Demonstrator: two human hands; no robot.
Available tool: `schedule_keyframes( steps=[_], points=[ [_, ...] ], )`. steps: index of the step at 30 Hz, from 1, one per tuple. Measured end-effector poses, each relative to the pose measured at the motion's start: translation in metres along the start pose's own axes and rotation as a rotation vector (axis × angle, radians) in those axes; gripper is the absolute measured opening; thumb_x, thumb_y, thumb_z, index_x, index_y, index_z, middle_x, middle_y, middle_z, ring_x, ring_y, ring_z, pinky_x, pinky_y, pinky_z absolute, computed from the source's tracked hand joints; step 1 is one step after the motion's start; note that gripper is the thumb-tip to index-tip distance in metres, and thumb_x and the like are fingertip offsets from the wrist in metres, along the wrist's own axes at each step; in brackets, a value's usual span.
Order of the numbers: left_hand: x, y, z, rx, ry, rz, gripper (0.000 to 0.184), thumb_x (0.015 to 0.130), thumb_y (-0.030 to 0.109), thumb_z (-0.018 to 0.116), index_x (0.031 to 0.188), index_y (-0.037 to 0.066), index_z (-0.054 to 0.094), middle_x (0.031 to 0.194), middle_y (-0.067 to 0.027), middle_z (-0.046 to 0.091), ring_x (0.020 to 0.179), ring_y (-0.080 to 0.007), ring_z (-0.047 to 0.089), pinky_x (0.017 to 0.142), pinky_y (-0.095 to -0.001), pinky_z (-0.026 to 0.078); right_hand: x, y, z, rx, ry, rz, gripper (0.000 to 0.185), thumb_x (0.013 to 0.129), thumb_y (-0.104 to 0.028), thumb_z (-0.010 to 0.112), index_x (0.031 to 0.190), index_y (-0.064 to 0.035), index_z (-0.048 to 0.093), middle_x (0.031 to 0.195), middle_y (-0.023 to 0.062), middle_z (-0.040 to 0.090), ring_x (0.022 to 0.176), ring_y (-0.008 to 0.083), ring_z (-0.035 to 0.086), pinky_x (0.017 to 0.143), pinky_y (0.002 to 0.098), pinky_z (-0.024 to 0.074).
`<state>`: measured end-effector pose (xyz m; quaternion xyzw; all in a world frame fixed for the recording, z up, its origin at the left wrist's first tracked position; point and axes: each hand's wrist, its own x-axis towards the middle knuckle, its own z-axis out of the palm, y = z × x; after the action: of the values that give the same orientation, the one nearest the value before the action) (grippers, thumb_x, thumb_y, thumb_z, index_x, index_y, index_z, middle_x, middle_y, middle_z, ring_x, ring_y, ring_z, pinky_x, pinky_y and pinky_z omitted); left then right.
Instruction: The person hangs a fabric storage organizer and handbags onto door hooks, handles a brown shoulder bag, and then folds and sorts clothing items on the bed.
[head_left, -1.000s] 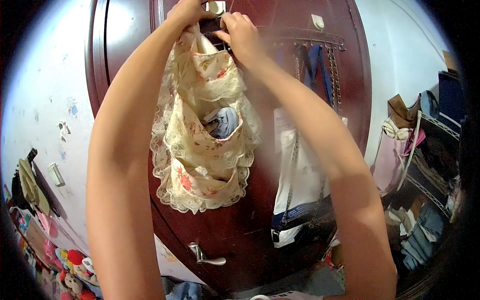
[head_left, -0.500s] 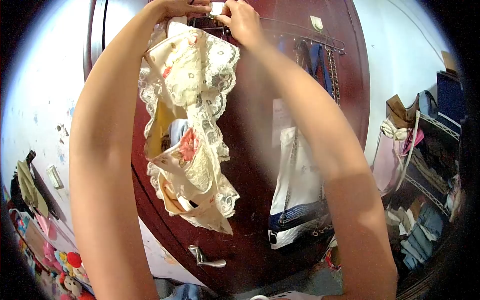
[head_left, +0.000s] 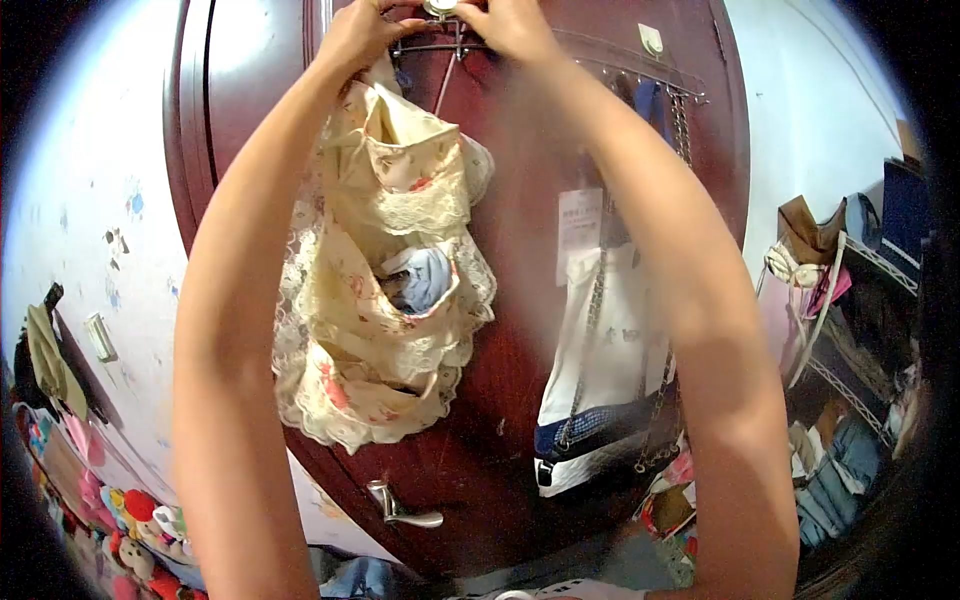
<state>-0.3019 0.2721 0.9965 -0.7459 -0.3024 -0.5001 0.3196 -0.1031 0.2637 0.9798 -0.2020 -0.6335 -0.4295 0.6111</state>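
Note:
High on the dark red door, my left hand and my right hand are raised on either side of a small round white hook mount. Fingers of both hands are bent and closed at its edges; the frame's top cuts part of them off. A dark wire hook rack hangs just under the mount. Below my left hand, a cream floral hanging organizer with lace trim hangs against the door. Its middle pocket holds a rolled grey-blue cloth.
Right of my hands, another hook rail carries straps, chains and a white and navy bag. A silver door handle sticks out below. Plush toys lie at lower left; shelves of folded clothes stand right.
The organizer has turned so its pockets face me and hangs straighter. The wire rack beneath the mount shows more. Both hands remain at the mount, and the view has shifted slightly.

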Motion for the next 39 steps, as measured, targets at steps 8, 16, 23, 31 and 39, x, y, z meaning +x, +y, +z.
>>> schedule_keyframes(
  steps=[8, 16, 23, 31, 39],
  points=[
    [-0.024, 0.012, 0.001, -0.156, 0.103, -0.029, 0.024, 0.082, 0.033, 0.067, 0.099, 0.017, 0.071, 0.073, -0.0078, 0.067, 0.057, -0.0157, 0.058, 0.059, -0.0324, 0.047, 0.07, 0.018, 0.033, -0.122, -0.328, -0.117, 0.02, 0.08, -0.022, 0.057, 0.081, -0.0023, 0.062, 0.086, 0.0203, 0.064, 0.086, 0.035, 0.062, 0.074, 0.0422, 0.0486],
    [-0.023, 0.006, 0.007, -0.156, 0.197, 0.023, 0.027, 0.079, 0.035, 0.069, 0.098, 0.015, 0.07, 0.079, -0.012, 0.068, 0.071, -0.0235, 0.066, 0.069, -0.0351, 0.049, 0.098, -0.005, 0.013, -0.291, -0.6, -0.075, 0.025, 0.076, -0.032, 0.062, 0.081, -0.0087, 0.07, 0.083, 0.0149, 0.068, 0.079, 0.0284, 0.066, 0.069, 0.0391, 0.0518],
    [-0.028, 0.025, 0.007, -0.188, 0.243, -0.043, 0.025, 0.08, 0.033, 0.069, 0.095, 0.014, 0.071, 0.084, -0.0121, 0.069, 0.076, -0.023, 0.066, 0.069, -0.0353, 0.049, 0.092, -0.014, -0.007, -0.166, -0.533, 0.037, 0.026, 0.078, -0.028, 0.068, 0.08, -0.0028, 0.06, 0.078, 0.0127, 0.064, 0.079, 0.0237, 0.063, 0.072, 0.0355, 0.049],
    [-0.025, 0.016, 0.002, -0.25, 0.192, -0.106, 0.028, 0.079, 0.035, 0.071, 0.094, 0.012, 0.071, 0.077, -0.0087, 0.067, 0.066, -0.0158, 0.06, 0.063, -0.0326, 0.048, 0.088, -0.005, -0.007, -0.047, -0.499, 0.127, 0.024, 0.066, -0.027, 0.076, 0.082, -0.0091, 0.072, 0.08, 0.0102, 0.07, 0.072, 0.0187, 0.068, 0.07, 0.0323, 0.054],
    [0.004, -0.002, 0.008, -0.181, 0.203, 0.029, 0.038, 0.08, 0.035, 0.07, 0.115, 0.02, 0.064, 0.085, -0.0134, 0.068, 0.076, -0.0228, 0.065, 0.071, -0.0355, 0.049, 0.097, 0.001, 0.011, -0.358, -0.692, 0.025, 0.041, 0.066, -0.045, 0.074, 0.085, -0.0081, 0.073, 0.081, 0.015, 0.069, 0.073, 0.023, 0.067, 0.069, 0.0339, 0.0527]
  ],
)
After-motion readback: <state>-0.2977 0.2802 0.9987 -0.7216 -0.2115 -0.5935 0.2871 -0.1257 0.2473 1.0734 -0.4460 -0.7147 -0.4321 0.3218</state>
